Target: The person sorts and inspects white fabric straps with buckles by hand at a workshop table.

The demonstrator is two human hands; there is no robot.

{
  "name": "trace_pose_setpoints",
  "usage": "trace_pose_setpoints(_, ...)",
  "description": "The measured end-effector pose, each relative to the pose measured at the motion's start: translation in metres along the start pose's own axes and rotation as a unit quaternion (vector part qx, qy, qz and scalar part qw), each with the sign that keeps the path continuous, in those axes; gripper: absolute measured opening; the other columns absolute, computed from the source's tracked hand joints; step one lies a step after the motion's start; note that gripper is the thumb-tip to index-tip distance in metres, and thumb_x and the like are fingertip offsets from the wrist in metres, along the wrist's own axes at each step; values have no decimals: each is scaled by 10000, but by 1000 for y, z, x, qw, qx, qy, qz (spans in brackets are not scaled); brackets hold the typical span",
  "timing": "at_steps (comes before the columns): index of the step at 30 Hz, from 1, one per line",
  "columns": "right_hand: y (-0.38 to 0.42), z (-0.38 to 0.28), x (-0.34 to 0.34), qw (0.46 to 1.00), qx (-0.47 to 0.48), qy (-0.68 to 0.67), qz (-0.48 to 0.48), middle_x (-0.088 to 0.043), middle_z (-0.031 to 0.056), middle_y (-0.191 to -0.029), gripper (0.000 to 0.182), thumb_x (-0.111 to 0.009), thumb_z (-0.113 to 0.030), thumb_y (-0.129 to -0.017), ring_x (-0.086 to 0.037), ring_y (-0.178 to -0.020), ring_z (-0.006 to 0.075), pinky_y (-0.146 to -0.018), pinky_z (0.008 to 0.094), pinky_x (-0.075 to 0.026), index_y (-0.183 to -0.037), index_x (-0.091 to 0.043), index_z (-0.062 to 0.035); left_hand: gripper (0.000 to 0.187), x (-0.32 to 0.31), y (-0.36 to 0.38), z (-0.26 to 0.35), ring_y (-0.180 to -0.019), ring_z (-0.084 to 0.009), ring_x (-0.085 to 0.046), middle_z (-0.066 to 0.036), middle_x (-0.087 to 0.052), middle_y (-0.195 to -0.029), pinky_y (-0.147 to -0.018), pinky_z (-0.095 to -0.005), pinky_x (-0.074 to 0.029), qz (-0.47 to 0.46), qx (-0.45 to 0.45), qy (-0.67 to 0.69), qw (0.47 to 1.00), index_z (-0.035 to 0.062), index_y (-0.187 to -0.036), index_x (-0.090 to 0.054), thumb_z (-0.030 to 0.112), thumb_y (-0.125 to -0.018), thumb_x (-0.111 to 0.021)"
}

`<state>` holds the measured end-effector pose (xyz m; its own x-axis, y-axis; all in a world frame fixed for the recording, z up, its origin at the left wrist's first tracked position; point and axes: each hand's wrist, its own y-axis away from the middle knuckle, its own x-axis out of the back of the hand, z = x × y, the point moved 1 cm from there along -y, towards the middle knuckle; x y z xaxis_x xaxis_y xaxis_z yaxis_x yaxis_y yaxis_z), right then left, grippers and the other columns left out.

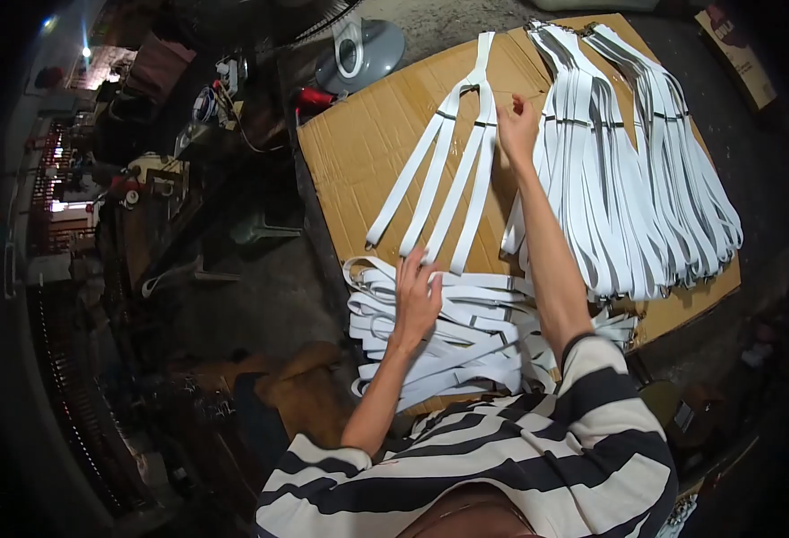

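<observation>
One pair of white suspenders (pixel 435 193) lies spread on the cardboard, its straps joined near the top and fanning out toward me. My left hand (pixel 417 296) is at the lower ends of these straps, fingers apart, over the edge of a loose pile of white straps (pixel 480 345). Beside the upper right strap, near its dark slider, is my right hand (pixel 518 134); its fingers are loosely bent, and I see nothing held in them. To its right lie two thick stacks of white suspenders, a nearer stack (pixel 583 179) and a farther stack (pixel 681 179).
Brown cardboard (pixel 359 152) covers the work surface. A grey round base (pixel 381 54) and a red object (pixel 314 99) are beyond its upper left edge. A cardboard box (pixel 737 58) sits at upper right. Dim machinery fills the left side.
</observation>
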<state>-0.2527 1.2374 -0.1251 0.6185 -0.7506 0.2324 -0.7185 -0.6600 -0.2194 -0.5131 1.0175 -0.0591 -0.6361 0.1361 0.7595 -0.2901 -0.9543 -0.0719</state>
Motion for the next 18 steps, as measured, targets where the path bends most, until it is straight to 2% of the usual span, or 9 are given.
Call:
trace_pose_setpoints(2,59,-41,51,990,-1,-121,-76,-625,172,-1015,346,-657,-202,-810,-602,-935,261,-828,356,-462,-1061,-584,24,212,8,55,-8,-1245,-358,-386,-193,-487,-1237,-1051,-488,-258,-14,29,-16,999,-3,-1002,-614,90,-817,-572)
trace_pose_setpoints(4,129,-85,115,969,-73,-149,-185,-641,137,-958,277,-649,-175,-826,-605,-895,199,-806,318,-465,-1024,-604,14,218,12,99,-12,-1247,-352,-387,-190,-486,-1242,-1053,-492,-253,-35,64,-34,997,2,-1008,-615,101,-819,-573)
trace_pose_setpoints(5,161,-76,139,969,-59,-66,-229,-650,102,-894,218,-636,-162,-844,-610,-831,154,-747,289,-482,-984,-620,4,228,14,114,-12,-1248,-348,-389,-188,-485,-1246,-1053,-499,-248,-44,61,-69,995,3,-1017,-612,112,-820,-575)
trace_pose_setpoints(6,192,-79,163,946,-148,-59,-281,-651,81,-848,189,-632,-152,-847,-613,-780,135,-681,264,-487,-958,-629,0,239,14,126,-12,-1249,-344,-390,-187,-484,-1251,-1053,-506,-243,-50,55,-103,992,4,-1026,-610,124,-822,-576)
trace_pose_setpoints(8,250,-66,200,946,-116,-70,-294,-648,76,-828,174,-626,-145,-850,-610,-750,126,-646,268,-486,-932,-628,8,264,9,133,-23,-1248,-350,-389,-191,-480,-1255,-1057,-513,-237,-24,40,-99,994,3,-1049,-602,143,-826,-580)
trace_pose_setpoints(10,284,-85,237,927,-152,-53,-338,-648,77,-828,156,-621,-133,-851,-610,-749,128,-662,272,-488,-909,-626,11,235,11,122,-16,-1198,-363,-425,-191,-501,-1212,-1032,-488,-286,33,20,-61,997,-7,-1014,-599,131,-824,-584)
trace_pose_setpoints(13,316,-92,269,924,-56,4,-378,-630,116,-829,147,-626,-108,-817,-609,-780,230,-721,332,-477,-899,-621,13,158,19,107,6,-1021,-381,-510,-199,-545,-1088,-895,-439,-410,113,-55,7,992,-29,-932,-581,70,-808,-589)
trace_pose_setpoints(16,324,-95,296,905,83,167,-382,-569,139,-1023,266,-679,-164,-773,-502,-1023,306,-860,388,-411,-974,-609,-4,140,36,119,33,-942,-343,-563,-175,-597,-994,-837,-389,-445,73,-91,51,992,-29,-922,-595,73,-827,-585)
trace_pose_setpoints(18,333,-81,307,890,163,231,-358,-535,123,-1097,336,-715,-194,-741,-474,-1055,319,-863,411,-414,-1027,-609,-55,131,32,145,35,-930,-338,-568,-171,-602,-976,-826,-388,-448,66,-108,52,991,-28,-913,-598,70,-827,-585)
